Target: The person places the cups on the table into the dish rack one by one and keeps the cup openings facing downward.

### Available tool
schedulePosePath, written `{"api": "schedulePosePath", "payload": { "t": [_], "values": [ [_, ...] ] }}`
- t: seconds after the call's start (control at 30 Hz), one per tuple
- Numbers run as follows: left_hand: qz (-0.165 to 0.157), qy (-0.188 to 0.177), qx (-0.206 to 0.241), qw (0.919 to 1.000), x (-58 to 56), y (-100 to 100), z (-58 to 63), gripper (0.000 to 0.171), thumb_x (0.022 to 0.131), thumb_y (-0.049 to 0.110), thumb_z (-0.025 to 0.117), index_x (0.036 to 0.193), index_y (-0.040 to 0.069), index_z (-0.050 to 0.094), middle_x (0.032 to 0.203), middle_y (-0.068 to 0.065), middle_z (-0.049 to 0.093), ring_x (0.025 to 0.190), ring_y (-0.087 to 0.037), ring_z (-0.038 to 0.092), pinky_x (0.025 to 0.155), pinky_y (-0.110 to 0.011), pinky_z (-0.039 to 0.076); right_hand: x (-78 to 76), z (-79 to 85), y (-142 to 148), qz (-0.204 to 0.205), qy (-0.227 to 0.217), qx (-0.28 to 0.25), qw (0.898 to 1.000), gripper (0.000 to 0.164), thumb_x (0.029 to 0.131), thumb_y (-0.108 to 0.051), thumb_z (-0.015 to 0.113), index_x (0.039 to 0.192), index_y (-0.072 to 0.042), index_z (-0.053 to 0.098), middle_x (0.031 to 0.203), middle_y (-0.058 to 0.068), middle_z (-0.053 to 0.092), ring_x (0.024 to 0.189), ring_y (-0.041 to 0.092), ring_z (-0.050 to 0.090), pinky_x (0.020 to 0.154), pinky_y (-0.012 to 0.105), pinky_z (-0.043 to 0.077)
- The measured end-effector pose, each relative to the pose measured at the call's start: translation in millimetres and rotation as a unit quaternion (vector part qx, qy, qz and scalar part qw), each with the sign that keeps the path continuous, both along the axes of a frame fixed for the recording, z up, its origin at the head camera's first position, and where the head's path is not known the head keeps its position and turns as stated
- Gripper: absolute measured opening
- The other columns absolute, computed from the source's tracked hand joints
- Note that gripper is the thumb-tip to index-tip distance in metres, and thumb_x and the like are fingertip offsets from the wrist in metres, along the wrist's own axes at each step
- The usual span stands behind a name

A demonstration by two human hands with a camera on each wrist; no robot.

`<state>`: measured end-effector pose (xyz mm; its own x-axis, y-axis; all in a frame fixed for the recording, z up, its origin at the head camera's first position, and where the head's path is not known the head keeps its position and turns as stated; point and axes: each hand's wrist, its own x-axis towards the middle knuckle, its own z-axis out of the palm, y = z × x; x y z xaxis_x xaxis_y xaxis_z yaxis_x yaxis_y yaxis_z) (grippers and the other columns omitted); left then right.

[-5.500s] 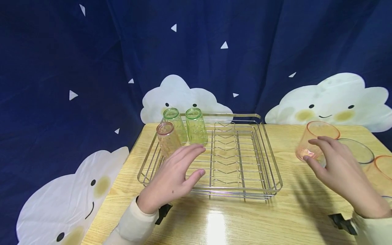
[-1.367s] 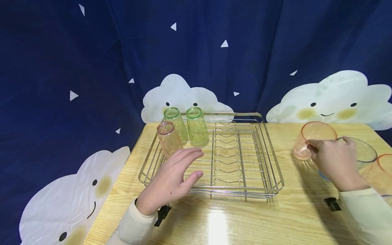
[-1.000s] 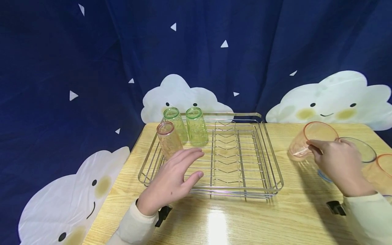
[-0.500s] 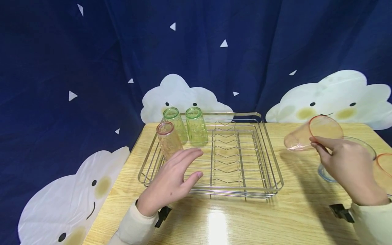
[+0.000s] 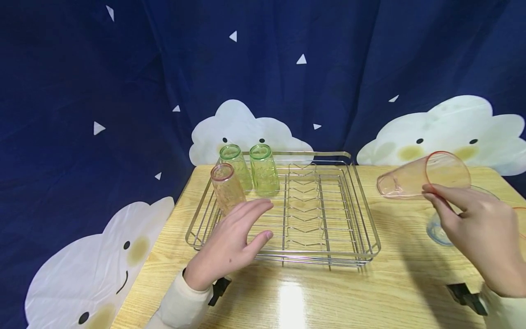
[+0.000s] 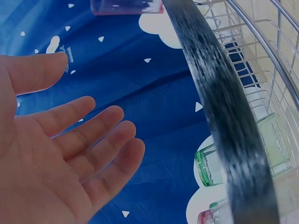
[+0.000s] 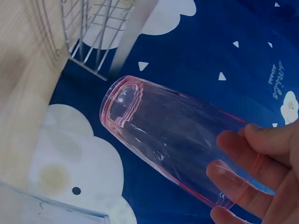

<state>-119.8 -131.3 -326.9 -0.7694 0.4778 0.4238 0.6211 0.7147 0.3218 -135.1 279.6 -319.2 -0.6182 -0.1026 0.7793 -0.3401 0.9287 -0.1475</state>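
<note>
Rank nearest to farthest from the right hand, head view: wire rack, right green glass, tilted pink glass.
1. Tilted pink glass, held near its rim.
2. Wire rack, to the left.
3. Right green glass, farther left, inside the rack.

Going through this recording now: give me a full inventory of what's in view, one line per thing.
Curtain: 1, dark blue with white prints, background
Table: 1, pale wood, before the curtain
Rack: 1, silver, on the table
Green glasses: 2, green, upside down, rack's back left
Pink glass: 1, pinkish, upside down in the rack, before the green ones
Held glass: 1, clear reddish pink, tilted, right of the rack
Blue glass: 1, clear bluish, table's right side, partly hidden
Orange glass: 1, orange, right edge, cut off
Black fittings: 2, black, at the wrists
Sleeves: 2, cream, on both arms
Left hand: 1, bare, over the rack's front left, holding nothing
Right hand: 1, bare, gripping the held glass near its rim
</note>
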Motion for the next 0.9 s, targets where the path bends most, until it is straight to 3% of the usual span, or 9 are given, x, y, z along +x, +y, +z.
{"api": "schedulePosePath", "payload": {
  "t": [0.1, 0.27, 0.53, 0.77, 0.9],
  "values": [
    [-0.002, 0.004, 0.000, 1.0000, 0.2, -0.1, 0.0, 0.051, 0.094, 0.031, 0.064, 0.140, 0.013, 0.054, 0.144, -0.002, 0.056, 0.134, -0.020, 0.053, 0.112, -0.041, 0.044, 4.5, 3.0, -2.1, 0.011, 0.008, -0.017, 1.000, 0.022, 0.075, -0.004, 0.080, 0.097, -0.001, 0.078, 0.082, 0.022, 0.075, 0.092, -0.040, 0.021, 0.050, 0.016, 0.034],
    [-0.007, 0.009, 0.003, 0.9999, -0.3, 0.3, 0.2, 0.051, 0.094, 0.030, 0.063, 0.140, 0.013, 0.054, 0.144, -0.004, 0.057, 0.134, -0.020, 0.053, 0.112, -0.041, 0.044, 11.7, 8.1, -6.7, 0.017, 0.014, -0.033, 0.999, 0.020, 0.084, -0.011, 0.076, 0.102, -0.003, 0.078, 0.090, 0.021, 0.076, 0.099, -0.042, 0.027, 0.053, 0.012, 0.034],
    [0.000, 0.004, 0.002, 1.0000, 1.1, 1.2, 0.1, 0.051, 0.094, 0.030, 0.064, 0.140, 0.014, 0.054, 0.145, -0.003, 0.056, 0.134, -0.020, 0.053, 0.110, -0.041, 0.046, 18.0, 10.1, -10.0, 0.051, 0.017, -0.044, 0.998, 0.020, 0.088, -0.017, 0.073, 0.102, -0.004, 0.078, 0.090, 0.022, 0.076, 0.100, -0.038, 0.035, 0.060, 0.000, 0.034],
    [-0.005, 0.008, 0.001, 1.0000, 1.0, 1.8, -0.6, 0.050, 0.094, 0.031, 0.063, 0.140, 0.014, 0.054, 0.144, -0.003, 0.057, 0.134, -0.020, 0.053, 0.109, -0.042, 0.047, 21.7, 8.3, -8.0, 0.052, 0.020, -0.044, 0.997, 0.026, 0.092, -0.028, 0.070, 0.103, -0.006, 0.079, 0.091, 0.021, 0.076, 0.099, -0.039, 0.036, 0.052, 0.010, 0.036],
    [-0.007, 0.005, 0.000, 1.0000, 0.5, 3.2, 0.1, 0.049, 0.094, 0.031, 0.063, 0.140, 0.014, 0.054, 0.144, -0.002, 0.056, 0.134, -0.019, 0.053, 0.110, -0.041, 0.046, 22.9, 7.3, -7.8, 0.058, 0.021, -0.053, 0.997, 0.021, 0.089, -0.020, 0.074, 0.104, -0.006, 0.079, 0.095, 0.018, 0.076, 0.104, -0.037, 0.038, 0.066, -0.002, 0.035]
  ]
}}
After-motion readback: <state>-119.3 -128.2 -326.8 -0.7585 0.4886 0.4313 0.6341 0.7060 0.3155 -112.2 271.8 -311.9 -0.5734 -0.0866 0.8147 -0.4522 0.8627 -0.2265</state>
